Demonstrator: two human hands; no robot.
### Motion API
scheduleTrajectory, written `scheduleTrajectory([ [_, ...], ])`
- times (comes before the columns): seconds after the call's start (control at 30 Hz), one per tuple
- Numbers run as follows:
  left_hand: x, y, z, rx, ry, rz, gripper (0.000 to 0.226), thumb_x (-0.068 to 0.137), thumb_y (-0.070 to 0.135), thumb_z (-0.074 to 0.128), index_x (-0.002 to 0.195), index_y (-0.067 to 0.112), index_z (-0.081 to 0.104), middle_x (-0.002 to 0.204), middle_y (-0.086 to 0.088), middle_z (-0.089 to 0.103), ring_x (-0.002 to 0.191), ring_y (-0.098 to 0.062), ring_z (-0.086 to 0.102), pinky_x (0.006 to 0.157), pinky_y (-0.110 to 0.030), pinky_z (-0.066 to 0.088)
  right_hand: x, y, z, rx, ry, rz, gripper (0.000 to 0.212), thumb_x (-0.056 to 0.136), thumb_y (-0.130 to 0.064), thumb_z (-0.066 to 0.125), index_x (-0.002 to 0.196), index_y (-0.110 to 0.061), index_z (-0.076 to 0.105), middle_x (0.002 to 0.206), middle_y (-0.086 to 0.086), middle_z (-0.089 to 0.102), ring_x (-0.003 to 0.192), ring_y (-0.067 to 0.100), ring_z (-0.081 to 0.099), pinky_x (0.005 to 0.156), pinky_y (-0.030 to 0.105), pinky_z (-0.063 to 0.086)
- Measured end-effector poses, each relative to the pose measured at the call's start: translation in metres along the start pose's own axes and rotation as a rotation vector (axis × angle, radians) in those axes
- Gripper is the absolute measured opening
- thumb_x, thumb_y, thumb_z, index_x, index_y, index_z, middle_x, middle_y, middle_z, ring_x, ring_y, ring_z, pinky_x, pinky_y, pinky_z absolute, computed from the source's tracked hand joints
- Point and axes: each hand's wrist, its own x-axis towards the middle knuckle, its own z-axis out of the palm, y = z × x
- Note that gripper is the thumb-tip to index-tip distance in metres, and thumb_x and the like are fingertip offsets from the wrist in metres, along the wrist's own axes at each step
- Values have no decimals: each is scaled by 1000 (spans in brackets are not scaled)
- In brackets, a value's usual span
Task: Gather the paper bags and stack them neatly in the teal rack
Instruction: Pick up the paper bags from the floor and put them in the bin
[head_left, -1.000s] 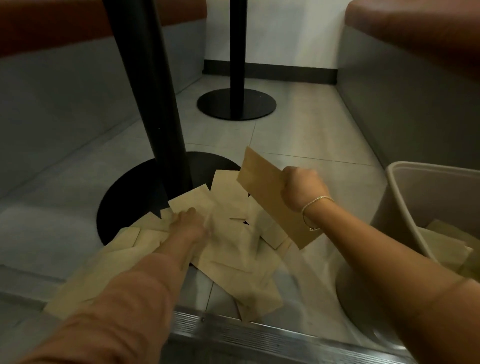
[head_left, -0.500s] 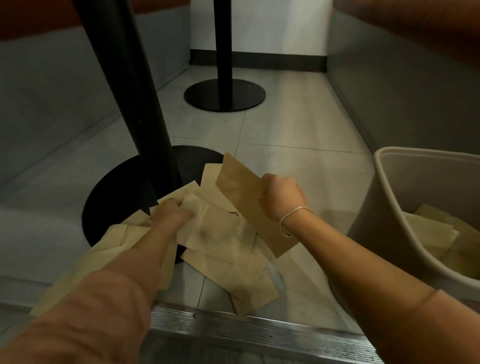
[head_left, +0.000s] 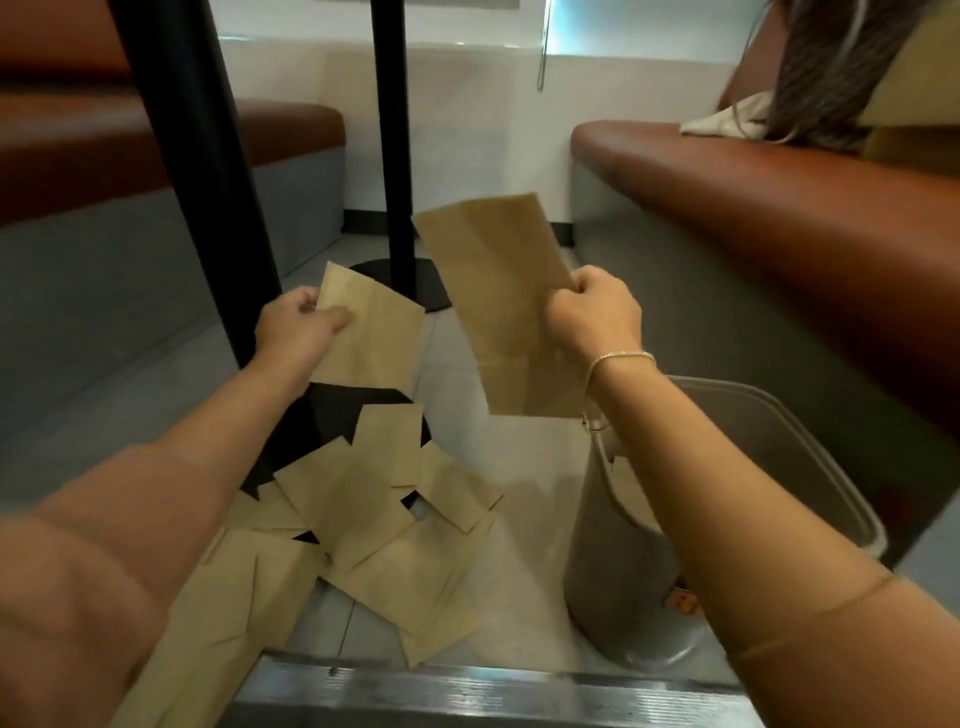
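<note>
Two flat tan paper bags are up: my left hand (head_left: 298, 330) pinches the smaller bag (head_left: 371, 338), my right hand (head_left: 592, 312) grips the creased longer bag (head_left: 498, 301). More loose bags (head_left: 374, 519) overlap on the tiled floor (head_left: 524, 467) beside the smooth grey bin (head_left: 779, 447).

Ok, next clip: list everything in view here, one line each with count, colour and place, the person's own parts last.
Held paper bags: two, brown; a smaller one at centre left, a larger one at centre right, both raised off the floor.
Loose paper bags: an overlapping pile, count unclear, tan; on the floor, partly over the near table base.
Bin: one, grey; floor at right, contents hidden.
Table posts: two, black; a near one at left, a far one behind.
Bench seats: two, red-brown; left and right.
Cloth: one, off-white; on the right bench.
Metal strip: one, silver; bottom edge.
Bracelet: one, silver; right wrist.
Left hand: grips the smaller bag.
Right hand: grips the larger bag.
</note>
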Motion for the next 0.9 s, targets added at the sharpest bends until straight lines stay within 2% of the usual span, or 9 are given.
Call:
scheduleTrajectory([
  [0.13,-25,56,3,-100,-15,122,14,86,22,64,99,19,60,102,-1,63,92,-17,59,81,-35,50,9,6,-72,-27,203,39,23,87,-17,45,100,-7,62,88,4,54,88,26,49,76,28,38],
  [0.33,-62,122,28,-237,-94,254,16,87,14,63,102,16,59,87,7,60,72,-1,56,57,-13,46,8,62,-127,26,254,325,28,86,-17,47,106,-5,63,110,15,62,105,37,57,94,40,47],
  [0.4,-71,133,38,-245,-130,267,15,86,12,64,100,15,60,87,6,61,69,0,56,55,-12,45,3,82,-126,19,170,400,25,87,-16,47,101,-3,63,105,14,61,104,36,57,92,39,46],
  [0.47,-79,140,47,-248,-176,274,14,85,12,64,98,15,59,83,7,61,69,-1,56,55,-13,45,-2,98,-122,-36,135,429,17,81,-16,52,83,-4,65,98,13,63,95,33,60,83,34,47],
  [0.53,-86,146,54,-244,-235,296,10,84,12,66,92,16,60,81,9,61,69,-3,57,56,-15,44,-6,104,-121,19,207,432,23,76,-18,57,94,-6,67,93,5,59,94,27,58,77,29,41],
  [0.6,-92,151,59,-204,-310,352,12,82,15,70,82,21,60,79,9,62,67,-3,58,57,-16,45,-11,95,-122,113,295,369,43,79,-18,61,121,-9,53,102,1,51,104,24,53,84,30,41],
  [0.67,-100,156,63,-157,-398,396,14,80,16,73,81,22,60,78,8,63,65,-1,59,56,-13,48,-13,77,-125,169,352,200,56,79,-15,63,131,-14,42,117,3,51,111,24,52,91,30,41],
  [0.8,-115,166,76,-38,-568,440,16,78,15,75,88,18,64,79,2,65,66,-3,60,58,-13,50,-18,30,-130,121,267,-162,61,76,-19,67,131,-22,43,118,-1,50,108,13,49,96,27,41],
  [0.9,-127,167,90,-34,-671,463,17,76,11,76,89,16,65,74,2,65,63,-3,61,61,-16,52,-21,15,-130,-18,58,-263,37,76,-17,68,112,-19,59,103,0,62,96,15,57,91,30,48],
])
